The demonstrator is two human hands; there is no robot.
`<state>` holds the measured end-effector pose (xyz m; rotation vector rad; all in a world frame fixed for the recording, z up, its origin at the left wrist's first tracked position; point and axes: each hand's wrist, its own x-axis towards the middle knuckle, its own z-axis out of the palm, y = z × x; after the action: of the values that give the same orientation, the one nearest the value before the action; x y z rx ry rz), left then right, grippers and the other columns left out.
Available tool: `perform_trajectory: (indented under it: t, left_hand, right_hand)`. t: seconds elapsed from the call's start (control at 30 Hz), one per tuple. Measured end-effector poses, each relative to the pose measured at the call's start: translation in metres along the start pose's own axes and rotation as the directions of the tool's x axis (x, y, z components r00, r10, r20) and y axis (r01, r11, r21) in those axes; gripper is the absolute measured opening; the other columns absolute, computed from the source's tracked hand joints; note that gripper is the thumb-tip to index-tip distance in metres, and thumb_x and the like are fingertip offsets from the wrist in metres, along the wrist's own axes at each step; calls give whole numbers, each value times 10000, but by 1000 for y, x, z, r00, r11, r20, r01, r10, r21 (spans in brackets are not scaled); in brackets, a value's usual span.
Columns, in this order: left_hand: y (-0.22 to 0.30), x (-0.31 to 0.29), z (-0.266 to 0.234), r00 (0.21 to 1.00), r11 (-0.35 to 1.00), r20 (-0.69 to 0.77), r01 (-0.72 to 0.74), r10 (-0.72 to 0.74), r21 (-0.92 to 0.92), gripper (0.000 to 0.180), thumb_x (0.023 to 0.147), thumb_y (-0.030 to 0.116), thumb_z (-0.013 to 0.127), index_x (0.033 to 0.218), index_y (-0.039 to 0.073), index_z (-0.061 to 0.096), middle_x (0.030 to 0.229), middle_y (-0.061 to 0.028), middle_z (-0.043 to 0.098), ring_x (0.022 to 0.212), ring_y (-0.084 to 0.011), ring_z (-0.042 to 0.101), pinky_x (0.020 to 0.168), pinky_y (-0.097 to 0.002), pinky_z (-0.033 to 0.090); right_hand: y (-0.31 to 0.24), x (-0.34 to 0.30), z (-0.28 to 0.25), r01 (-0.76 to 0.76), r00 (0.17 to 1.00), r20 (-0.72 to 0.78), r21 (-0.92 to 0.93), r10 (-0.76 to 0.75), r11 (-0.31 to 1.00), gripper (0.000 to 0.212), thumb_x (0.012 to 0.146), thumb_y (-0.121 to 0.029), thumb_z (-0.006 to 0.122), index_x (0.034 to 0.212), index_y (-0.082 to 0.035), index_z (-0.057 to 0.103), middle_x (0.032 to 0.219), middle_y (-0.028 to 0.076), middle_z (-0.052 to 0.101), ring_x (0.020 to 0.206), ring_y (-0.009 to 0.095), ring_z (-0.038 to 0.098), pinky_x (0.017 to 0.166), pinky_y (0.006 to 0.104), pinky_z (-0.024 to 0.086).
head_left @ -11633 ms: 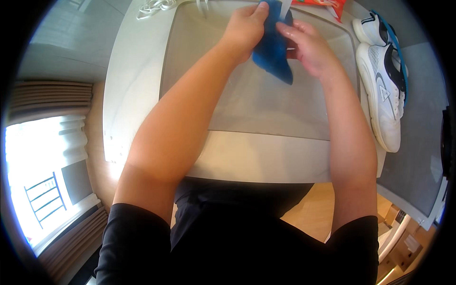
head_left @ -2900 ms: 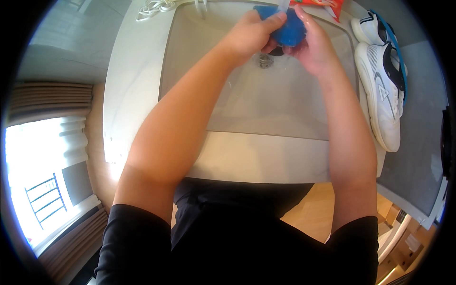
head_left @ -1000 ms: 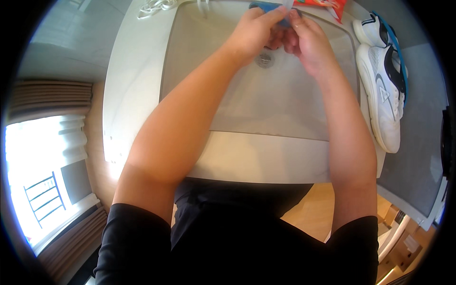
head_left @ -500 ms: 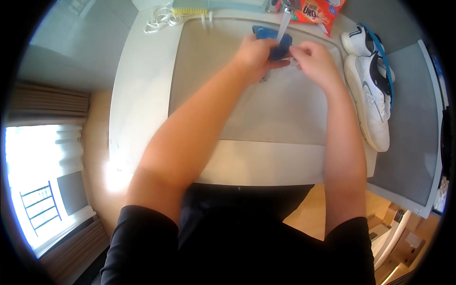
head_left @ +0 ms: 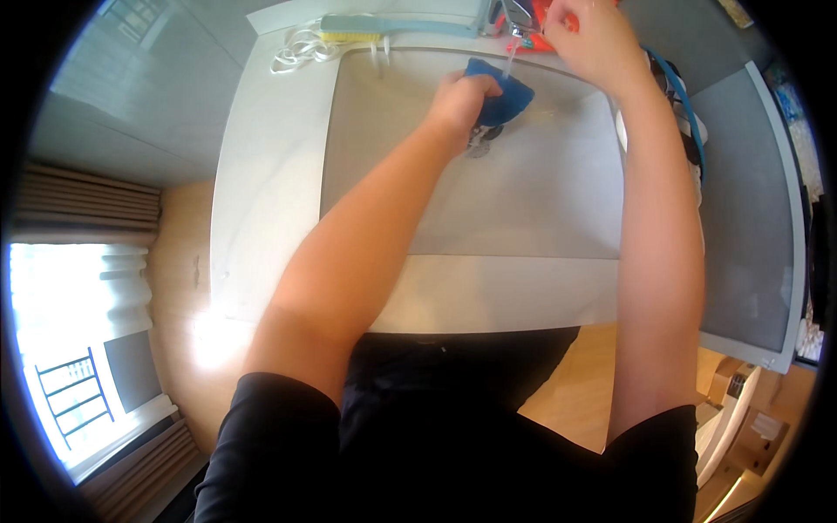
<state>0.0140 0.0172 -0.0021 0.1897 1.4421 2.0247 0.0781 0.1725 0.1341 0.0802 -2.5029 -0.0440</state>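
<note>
My left hand grips a blue insole, thumb on top, over the pale sink basin. The insole is bent, and part of it is hidden by my fingers. A thin stream of water falls onto it from the metal faucet. Just to the right of the faucet is my right hand, its fingers curled in a pinch; whether anything is between them is hidden. Behind it lies a red package, mostly covered. Below the insole shows the round drain.
White shoelaces lie coiled at the counter's far left, beside a long brush with yellow bristles. White shoes stand right of the sink, largely behind my right forearm, with a blue strap over them. A grey panel stands beyond.
My right hand has left the insole and moved up and right beside the faucet. The water stream has become thinner. My left hand keeps hold of the insole, which now shows more of its surface.
</note>
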Motion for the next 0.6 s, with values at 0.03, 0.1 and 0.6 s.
perform_trajectory:
  t: [0.03, 0.1, 0.6]
  left_hand:
    - [0, -1, -1, 1000, 1000, -14, -27, 27, 7, 284, 751, 174, 644, 939, -38, 626, 870, -105, 612, 785, -207, 569, 698, -347, 445]
    - [0, 2, -5, 999, 999, 28, -37, 38, -21, 295, 754, 176, 645, 951, -43, 623, 871, -103, 611, 799, -205, 568, 714, -343, 447]
    - [9, -7, -8, 962, 953, 267, -136, 61, 271, 397, 823, 169, 693, 1143, -46, 597, 1018, -126, 650, 961, -200, 603, 840, -339, 484]
  right_hand:
    - [4, -10, 11, -28, 999, -18, 91, 30, 995, 179, 848, -227, 630, 873, -51, 652, 1201, 200, 617, 1063, 345, 591, 917, 439, 453]
    - [9, -30, 32, -82, 994, -49, 255, 97, 964, 174, 860, -135, 667, 1004, -40, 645, 1150, 110, 631, 998, 199, 622, 801, 328, 509]
    - [-21, -102, 65, -673, 607, 735, 678, 302, -296, 583, 901, -446, 656, 1297, -47, 500, 1180, 96, 560, 1066, 226, 586, 883, 424, 535]
